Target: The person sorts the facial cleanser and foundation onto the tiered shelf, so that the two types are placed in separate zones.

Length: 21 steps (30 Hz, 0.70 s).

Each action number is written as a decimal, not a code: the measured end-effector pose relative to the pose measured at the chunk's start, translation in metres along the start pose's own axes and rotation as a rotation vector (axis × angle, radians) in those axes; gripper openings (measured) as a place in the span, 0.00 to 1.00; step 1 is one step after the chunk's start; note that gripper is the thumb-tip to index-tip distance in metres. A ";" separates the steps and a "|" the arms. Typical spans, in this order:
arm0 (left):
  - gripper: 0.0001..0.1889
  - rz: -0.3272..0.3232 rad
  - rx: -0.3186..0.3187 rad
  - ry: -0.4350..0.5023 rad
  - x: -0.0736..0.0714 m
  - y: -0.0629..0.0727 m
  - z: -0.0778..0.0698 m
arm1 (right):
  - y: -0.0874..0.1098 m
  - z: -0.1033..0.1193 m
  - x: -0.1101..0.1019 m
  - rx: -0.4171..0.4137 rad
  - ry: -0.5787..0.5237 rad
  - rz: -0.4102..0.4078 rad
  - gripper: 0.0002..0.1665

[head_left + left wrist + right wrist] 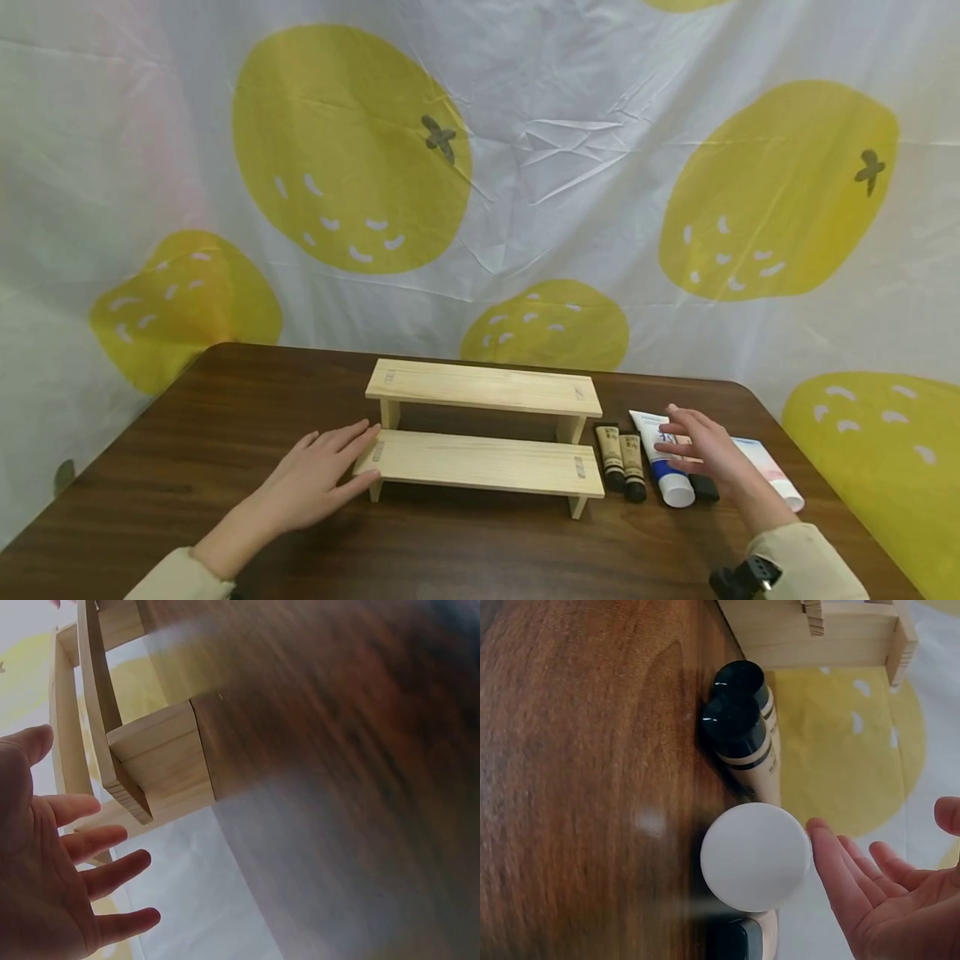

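Note:
A two-tier pale wooden stand (480, 460) rests on the table. My left hand (318, 482) is at its left end, fingertips right at the edge of the lower board, fingers extended; the left wrist view shows them spread beside the stand (161, 754). Over a row of tubes hovers my right hand (711, 454), its fingers loosely bent and gripping nothing. Beneath it lies a white tube with a blue band (651, 442), and its round white cap (755, 857) faces the right wrist camera. A black-capped item (703, 489) is partly hidden under this hand.
Two beige tubes with black caps (633, 468) lie between the stand and the white tube. At the far right is a white and pink tube (772, 477). A curtain with yellow fruit shapes (555, 208) hangs behind the dark wooden table (247, 400).

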<state>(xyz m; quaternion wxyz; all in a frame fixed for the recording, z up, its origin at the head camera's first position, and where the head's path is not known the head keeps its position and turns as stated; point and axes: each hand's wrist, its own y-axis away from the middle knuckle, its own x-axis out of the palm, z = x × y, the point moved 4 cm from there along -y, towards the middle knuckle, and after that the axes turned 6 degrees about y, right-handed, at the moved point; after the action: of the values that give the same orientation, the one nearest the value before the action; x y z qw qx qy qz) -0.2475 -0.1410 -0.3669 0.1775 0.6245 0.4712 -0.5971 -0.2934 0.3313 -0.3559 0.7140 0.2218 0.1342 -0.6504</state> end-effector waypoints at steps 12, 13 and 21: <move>0.31 0.021 0.010 -0.027 0.004 0.000 -0.003 | 0.000 0.006 0.009 0.044 0.051 -0.018 0.48; 0.31 0.021 0.011 -0.029 0.004 0.000 -0.003 | -0.001 0.006 0.010 0.042 0.057 -0.013 0.48; 0.31 0.001 0.010 -0.041 0.003 -0.002 -0.003 | -0.007 0.008 0.021 0.016 0.111 0.028 0.39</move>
<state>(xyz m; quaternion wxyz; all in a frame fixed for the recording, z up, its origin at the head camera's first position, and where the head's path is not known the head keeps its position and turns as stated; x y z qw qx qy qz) -0.2480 -0.1369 -0.3685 0.1841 0.6133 0.4644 -0.6119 -0.2982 0.3087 -0.3596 0.7128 0.2649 0.1653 -0.6280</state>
